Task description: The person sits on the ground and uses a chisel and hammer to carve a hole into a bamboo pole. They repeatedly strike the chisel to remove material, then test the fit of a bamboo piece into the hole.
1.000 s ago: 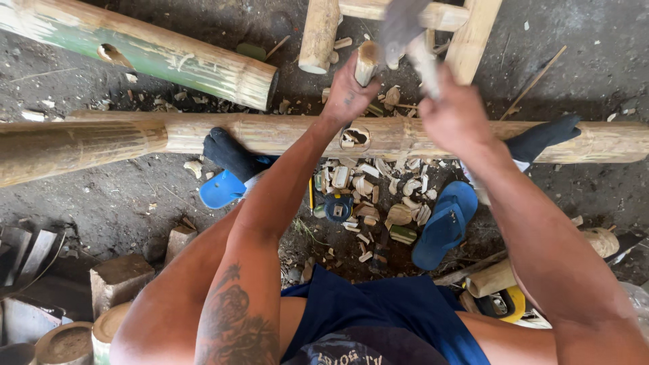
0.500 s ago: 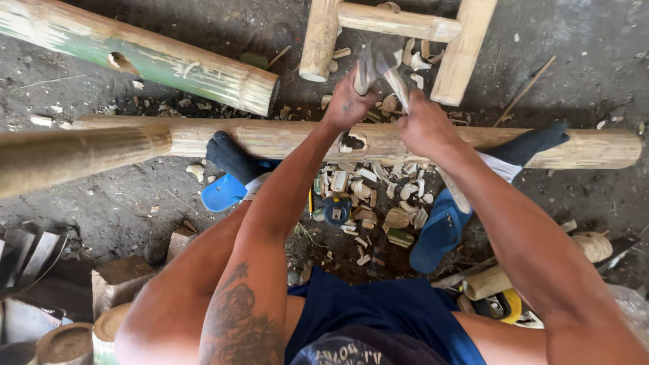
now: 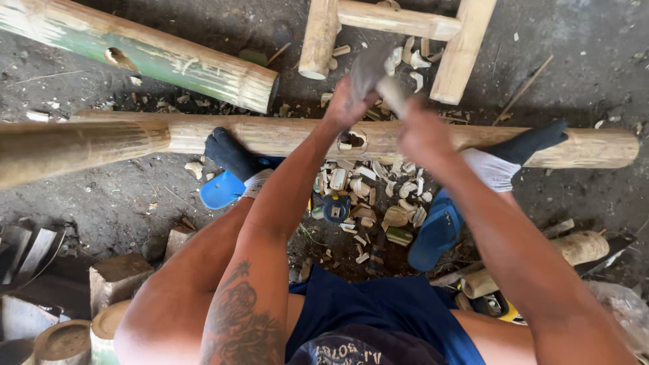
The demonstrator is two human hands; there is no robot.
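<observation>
A long bamboo pole [image 3: 284, 135] lies across the ground with a cut hole [image 3: 351, 140] in its top. My two feet in dark socks rest on it. Just above the hole my left hand [image 3: 345, 105] is closed around a chisel that the fist mostly hides. My right hand [image 3: 422, 135] grips the pale handle of a hammer, whose blurred grey head [image 3: 370, 67] is at the top of my left fist. Pale wood chips [image 3: 365, 186] are piled below the hole.
A green bamboo pole [image 3: 169, 61] lies at the upper left, and a wooden frame [image 3: 399, 20] at the top. Two blue sandals [image 3: 436, 233] and a small tape measure [image 3: 334, 209] lie under the pole. Cut bamboo stumps [image 3: 64, 341] stand at the lower left, with a short log [image 3: 574, 247] at the right.
My right hand has swung the hammer down from its raised position onto the tool in my left fist. The left hand has stayed over the hole.
</observation>
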